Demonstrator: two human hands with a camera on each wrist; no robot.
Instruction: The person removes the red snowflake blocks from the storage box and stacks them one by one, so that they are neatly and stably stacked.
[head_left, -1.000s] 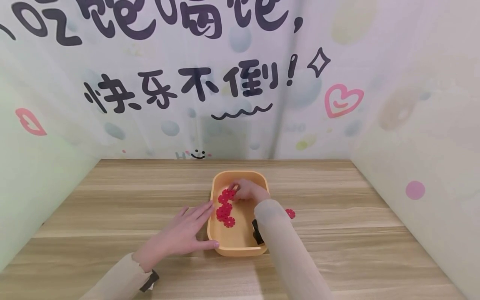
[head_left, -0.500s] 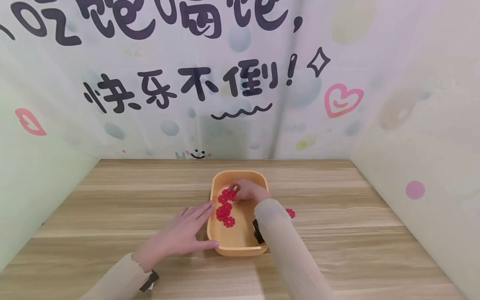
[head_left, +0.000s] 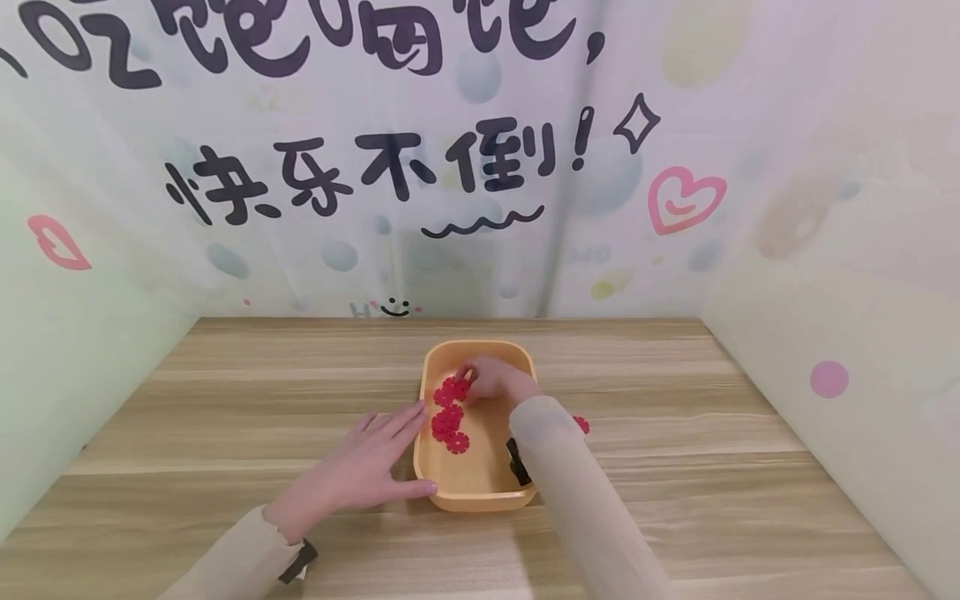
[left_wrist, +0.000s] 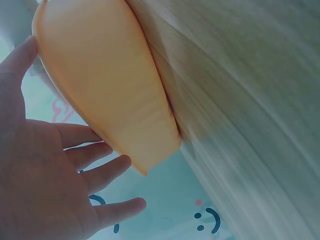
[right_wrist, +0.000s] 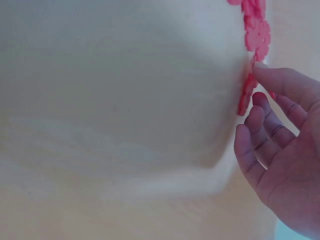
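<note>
In the head view a yellow-orange plastic tub (head_left: 480, 503) stands on the table with several red notched discs (head_left: 447, 421) along its left side. My right hand (head_left: 491, 379) reaches inside near the far end. Its thumb and fingers pinch a red snowflake-shaped disc (right_wrist: 244, 95), seen nearly edge-on in the right wrist view; other discs (right_wrist: 257, 35) lie close beyond the thumb. My left hand (head_left: 367, 467) has its fingers extended, its fingertips and thumb touching the tub's left rim. The left wrist view shows that hand (left_wrist: 50, 170) against the tub's outer wall (left_wrist: 105, 65).
Right of the tub, one more red disc (head_left: 582, 424) lies on the wooden table (head_left: 712, 483), partly behind the right sleeve (head_left: 577, 492). A printed cloth wall (head_left: 480, 267) closes off the back, and pale walls rise on both sides.
The disc at my right fingertips has tilted slightly. Both hands and the tub stay nearly in place.
</note>
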